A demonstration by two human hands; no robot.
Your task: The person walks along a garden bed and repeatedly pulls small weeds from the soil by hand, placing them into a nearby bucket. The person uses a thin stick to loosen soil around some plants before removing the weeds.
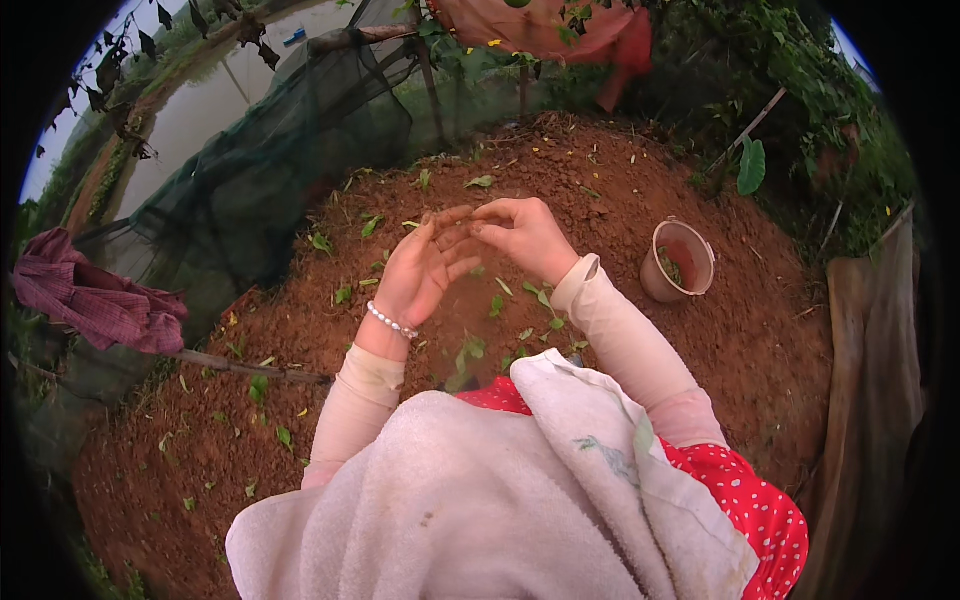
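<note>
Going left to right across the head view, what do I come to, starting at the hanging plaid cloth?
Plaid cloth, left hand, right hand, bucket, broad green leaf, brownish sheet.

You're holding your L forearm [350,405] & R forearm [640,345] out in front, both slanting inward. Your L hand [422,268] is facing palm-inward, fingers spreading & lightly curling, tips looking dirty. Your R hand [528,238] is showing its back, w/ thumb & idx bending twd the L fingertips; can't tell if they're touching or pinching.
</note>
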